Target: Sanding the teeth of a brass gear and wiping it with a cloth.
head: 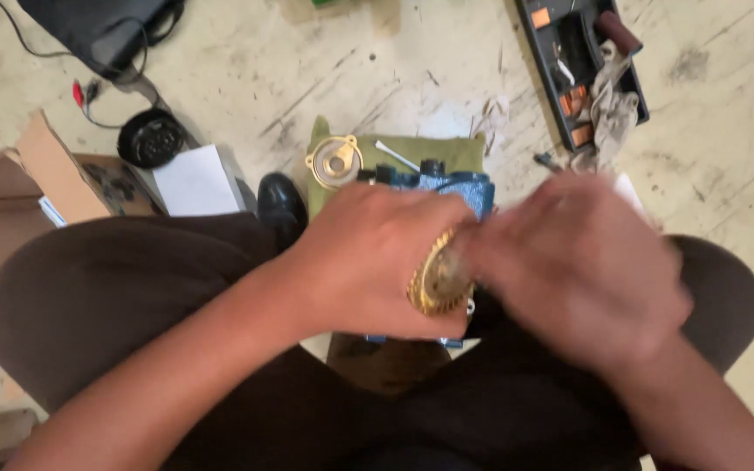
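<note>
A round brass toothed disc [436, 281] sits between my two hands, above a blue metal pump body [455, 187]. My left hand [373, 262] wraps over the disc's left side and grips it. My right hand [582, 266] is blurred with motion and presses against the disc's right edge; whether its fingers close on the disc is unclear. The pump body rests on an olive green cloth [429, 148] on the floor, mostly hidden under my hands. A second round brass cover [334, 161] lies on the cloth's far left corner.
My knees in dark brown trousers frame the work. A black tool tray [569, 61] with a rag lies far right. Cardboard [37, 174], white paper [195, 180], a black round part [150, 137], a black shoe [281, 202] and a dark bag with cables sit at the left.
</note>
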